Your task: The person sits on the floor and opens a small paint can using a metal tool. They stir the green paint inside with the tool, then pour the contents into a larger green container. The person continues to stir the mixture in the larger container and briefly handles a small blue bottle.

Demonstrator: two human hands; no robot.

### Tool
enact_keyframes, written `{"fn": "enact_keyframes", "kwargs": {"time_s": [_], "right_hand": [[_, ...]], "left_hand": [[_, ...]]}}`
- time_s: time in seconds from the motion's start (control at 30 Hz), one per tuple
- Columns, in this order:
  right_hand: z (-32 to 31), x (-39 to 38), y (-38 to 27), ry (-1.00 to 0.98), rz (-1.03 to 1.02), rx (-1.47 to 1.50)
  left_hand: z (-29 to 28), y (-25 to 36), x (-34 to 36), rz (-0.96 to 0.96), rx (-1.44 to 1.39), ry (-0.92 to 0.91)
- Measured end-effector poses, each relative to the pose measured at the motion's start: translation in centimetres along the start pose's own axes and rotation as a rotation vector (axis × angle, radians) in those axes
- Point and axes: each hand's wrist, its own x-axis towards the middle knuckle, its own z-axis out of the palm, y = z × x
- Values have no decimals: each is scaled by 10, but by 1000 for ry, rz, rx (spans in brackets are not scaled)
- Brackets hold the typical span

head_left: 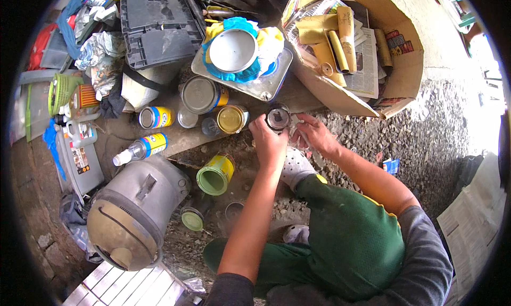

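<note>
My left hand is wrapped round a small round container with a greyish inside and a dark patch in it. Close beside its right edge is my right hand, its fingers bent in a pinch; what sits between them is too small and blurred to name. Just left of the container stands an open can with a golden inside, next to a clear plastic cup. Behind these is a bigger can with a grey top. A yellow-labelled can, pale green inside, lies tilted nearer to me.
A cardboard box of newspaper and tubes stands at the far right. Farther back, a white-topped can sits in cloth on a metal tray. A grey vacuum-like drum blocks the left. Gravel covers the ground.
</note>
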Motion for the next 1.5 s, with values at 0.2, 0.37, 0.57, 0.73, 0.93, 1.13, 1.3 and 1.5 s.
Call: {"fn": "enact_keyframes", "kwargs": {"time_s": [0.2,0.37,0.57,0.73,0.93,1.13,1.3,1.5], "right_hand": [[-17,20,-3,-88,-117,-114],[2,-4,2,64,-39,-182],[12,-15,3,94,-13,-240],[17,-9,2,113,-40,-259],[25,-8,-8,136,-22,-297],[21,0,1,79,-54,-220],[-4,23,42,-11,-239,-271],[-18,23,34,14,-387,-675]], "left_hand": [[-2,5,2,13,0,-32],[-3,3,2,28,26,-58],[-7,6,3,67,131,-137],[-12,12,6,83,215,-87],[-14,24,10,39,309,-122],[-14,23,10,57,358,-117],[-12,25,10,70,329,-110],[-15,23,13,61,307,-133]]}}
